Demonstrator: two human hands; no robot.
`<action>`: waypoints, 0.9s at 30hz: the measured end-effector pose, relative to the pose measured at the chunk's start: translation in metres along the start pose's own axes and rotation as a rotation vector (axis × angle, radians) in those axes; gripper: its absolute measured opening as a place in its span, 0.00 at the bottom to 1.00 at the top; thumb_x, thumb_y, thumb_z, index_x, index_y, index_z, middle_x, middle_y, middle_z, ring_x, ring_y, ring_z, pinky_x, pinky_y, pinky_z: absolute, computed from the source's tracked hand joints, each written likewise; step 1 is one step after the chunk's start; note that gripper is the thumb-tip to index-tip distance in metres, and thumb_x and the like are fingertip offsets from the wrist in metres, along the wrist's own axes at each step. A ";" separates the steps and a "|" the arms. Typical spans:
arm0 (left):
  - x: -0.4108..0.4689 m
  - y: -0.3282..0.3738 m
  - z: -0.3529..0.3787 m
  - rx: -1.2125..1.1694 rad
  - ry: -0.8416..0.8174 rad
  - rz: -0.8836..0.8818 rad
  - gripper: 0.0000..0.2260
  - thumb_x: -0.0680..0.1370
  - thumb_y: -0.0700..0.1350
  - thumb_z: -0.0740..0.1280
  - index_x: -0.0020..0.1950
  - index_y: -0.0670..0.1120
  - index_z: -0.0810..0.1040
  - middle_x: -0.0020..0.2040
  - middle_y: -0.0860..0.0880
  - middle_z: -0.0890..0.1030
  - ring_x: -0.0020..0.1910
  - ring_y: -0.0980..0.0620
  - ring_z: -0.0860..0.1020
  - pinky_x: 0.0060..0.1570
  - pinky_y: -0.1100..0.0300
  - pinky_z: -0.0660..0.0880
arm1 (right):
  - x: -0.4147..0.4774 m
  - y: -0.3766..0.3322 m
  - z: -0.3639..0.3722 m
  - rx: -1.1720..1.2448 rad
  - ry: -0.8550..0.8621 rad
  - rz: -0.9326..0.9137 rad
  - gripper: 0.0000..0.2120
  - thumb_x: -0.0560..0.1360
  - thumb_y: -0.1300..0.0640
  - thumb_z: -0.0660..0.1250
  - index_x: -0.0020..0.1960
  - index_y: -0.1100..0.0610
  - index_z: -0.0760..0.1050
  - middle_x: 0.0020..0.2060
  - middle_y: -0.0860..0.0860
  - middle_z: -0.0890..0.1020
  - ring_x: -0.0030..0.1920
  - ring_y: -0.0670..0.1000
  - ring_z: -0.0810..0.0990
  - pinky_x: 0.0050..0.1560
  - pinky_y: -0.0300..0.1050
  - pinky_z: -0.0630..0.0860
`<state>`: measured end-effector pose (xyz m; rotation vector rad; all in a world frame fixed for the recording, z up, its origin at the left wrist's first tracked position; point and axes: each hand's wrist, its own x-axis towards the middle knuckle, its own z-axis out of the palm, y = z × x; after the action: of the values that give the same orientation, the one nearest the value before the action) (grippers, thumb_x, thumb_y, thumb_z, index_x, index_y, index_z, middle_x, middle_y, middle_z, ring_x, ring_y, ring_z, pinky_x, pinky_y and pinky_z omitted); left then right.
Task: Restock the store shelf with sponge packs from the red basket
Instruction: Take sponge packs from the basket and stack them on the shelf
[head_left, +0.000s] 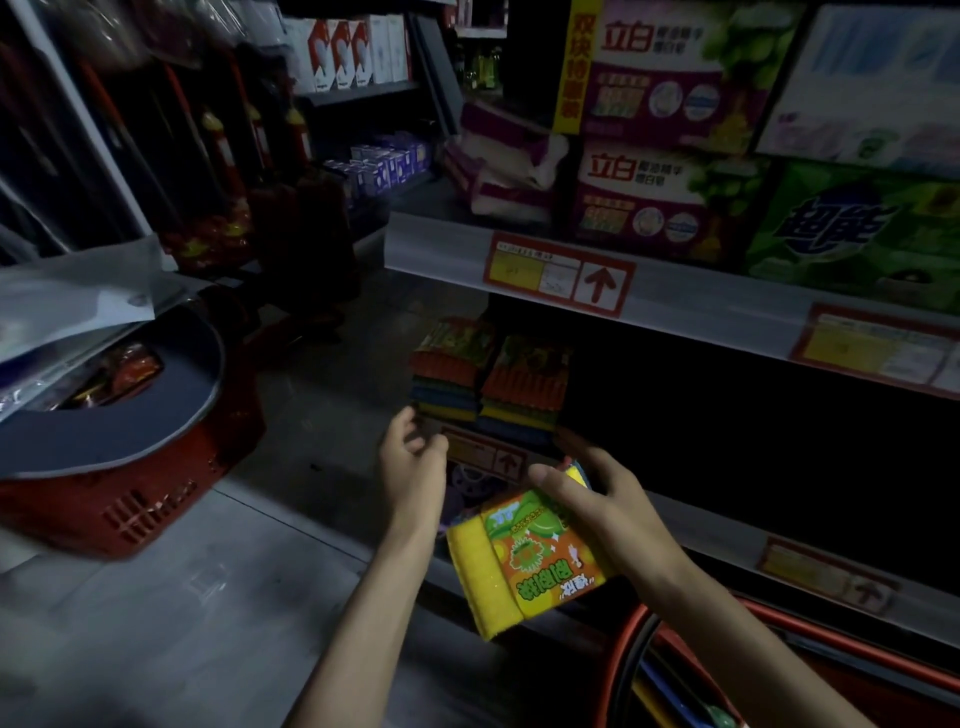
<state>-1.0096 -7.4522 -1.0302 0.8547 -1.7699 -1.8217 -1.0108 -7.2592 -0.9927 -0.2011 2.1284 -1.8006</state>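
Here the right hand (597, 499) grasps a yellow-and-orange sponge pack (524, 556), tilted just in front of the dim shelf (701, 530), likely to slot it beside the two stacked piles (488, 379). The left hand (415, 462) hovers released near them, perhaps to steady them. A red basket (618, 670) sits on the grey floor (208, 597).

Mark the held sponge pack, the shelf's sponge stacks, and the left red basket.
held sponge pack (540, 551): head view, on its orange-green label.
shelf sponge stacks (522, 384): head view, on the right stack's orange layer.
red basket (130, 512): head view, on its slotted side wall.
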 end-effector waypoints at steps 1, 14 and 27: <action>0.000 0.001 0.000 -0.002 -0.004 -0.005 0.24 0.80 0.34 0.66 0.76 0.44 0.71 0.67 0.43 0.78 0.59 0.51 0.77 0.56 0.59 0.71 | 0.000 0.001 0.000 0.002 -0.005 0.005 0.46 0.63 0.40 0.75 0.77 0.52 0.66 0.55 0.52 0.85 0.44 0.48 0.88 0.39 0.36 0.81; -0.024 0.011 -0.010 0.107 -0.117 0.027 0.21 0.80 0.37 0.69 0.73 0.46 0.74 0.67 0.45 0.77 0.59 0.52 0.76 0.51 0.64 0.70 | -0.013 0.010 -0.004 -0.135 0.062 -0.121 0.43 0.63 0.33 0.78 0.73 0.45 0.72 0.60 0.45 0.82 0.55 0.44 0.85 0.60 0.50 0.82; -0.147 0.055 -0.029 0.222 -0.510 -0.070 0.08 0.81 0.54 0.68 0.56 0.54 0.83 0.51 0.49 0.86 0.52 0.52 0.84 0.46 0.61 0.79 | -0.101 -0.009 -0.066 0.062 0.141 -0.196 0.23 0.66 0.44 0.77 0.59 0.48 0.81 0.50 0.53 0.85 0.47 0.52 0.87 0.46 0.46 0.85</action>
<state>-0.8915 -7.3731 -0.9581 0.5629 -2.3136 -2.0455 -0.9408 -7.1667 -0.9574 -0.2838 2.2116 -2.0441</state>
